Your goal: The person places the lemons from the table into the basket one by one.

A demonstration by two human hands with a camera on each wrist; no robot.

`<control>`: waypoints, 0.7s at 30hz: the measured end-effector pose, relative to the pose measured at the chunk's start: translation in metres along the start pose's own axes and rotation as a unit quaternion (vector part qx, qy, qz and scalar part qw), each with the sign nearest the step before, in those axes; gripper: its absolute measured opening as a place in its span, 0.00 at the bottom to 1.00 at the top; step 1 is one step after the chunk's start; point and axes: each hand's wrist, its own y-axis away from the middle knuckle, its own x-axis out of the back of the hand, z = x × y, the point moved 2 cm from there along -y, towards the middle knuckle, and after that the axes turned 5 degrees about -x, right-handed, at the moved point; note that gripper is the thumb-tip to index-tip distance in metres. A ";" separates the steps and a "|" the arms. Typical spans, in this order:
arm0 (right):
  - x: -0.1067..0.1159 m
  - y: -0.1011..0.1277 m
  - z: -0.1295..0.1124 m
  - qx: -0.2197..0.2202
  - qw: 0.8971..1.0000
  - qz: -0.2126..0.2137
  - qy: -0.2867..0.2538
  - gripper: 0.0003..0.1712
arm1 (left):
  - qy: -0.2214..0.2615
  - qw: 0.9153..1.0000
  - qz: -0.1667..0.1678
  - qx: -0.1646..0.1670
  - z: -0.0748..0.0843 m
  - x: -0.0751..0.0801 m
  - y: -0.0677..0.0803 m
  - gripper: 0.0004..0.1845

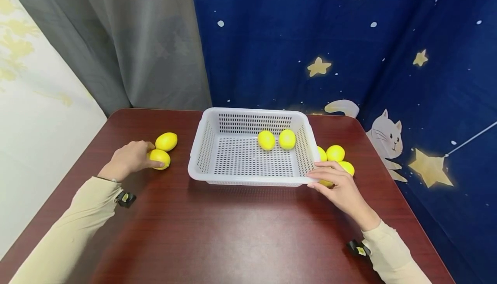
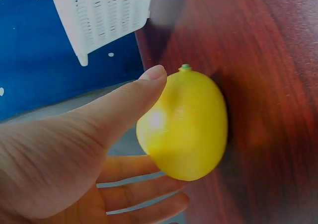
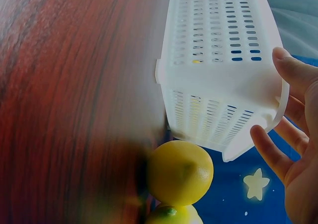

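My left hand (image 1: 144, 156) lies on the left of the dark red table (image 1: 233, 236) and grips a yellow lemon (image 1: 161, 159). In the left wrist view the thumb (image 2: 144, 87) presses that lemon (image 2: 186, 127) and the fingers reach round its far side. A second lemon (image 1: 166, 141) sits just behind it. A white perforated basket (image 1: 248, 181) stands mid-table with two lemons (image 1: 266, 140) (image 1: 287, 139) inside near its back wall. My right hand (image 1: 330, 177) is open at the basket's front right corner, with its fingertips (image 3: 262, 137) by the rim (image 3: 223, 152). Several lemons (image 1: 335, 153) lie beside it.
A blue curtain with stars and a cat (image 1: 386, 139) hangs behind and to the right. A grey curtain (image 1: 147, 51) hangs at the back left. The table's right edge runs close to the lemons there. Bare tabletop stretches in front of the basket.
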 end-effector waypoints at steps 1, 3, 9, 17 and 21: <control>0.000 0.000 0.000 0.000 1.000 0.000 0.000 0.26 | 0.001 1.000 0.000 0.000 -0.001 -0.001 0.000 0.42; 0.000 0.000 0.000 0.000 1.000 -0.001 -0.001 0.26 | 0.003 1.000 0.004 0.002 -0.001 -0.004 0.000 0.42; 0.000 0.000 0.000 -0.004 1.000 -0.001 0.001 0.25 | -0.003 1.000 0.017 0.001 -0.002 -0.009 0.000 0.40; 0.000 0.000 -0.001 -0.006 1.000 -0.002 0.001 0.26 | -0.017 0.999 0.038 -0.001 -0.004 -0.016 0.000 0.40; 0.000 0.000 -0.001 -0.005 1.000 -0.001 0.000 0.26 | -0.016 0.999 0.049 -0.003 -0.004 -0.020 0.000 0.40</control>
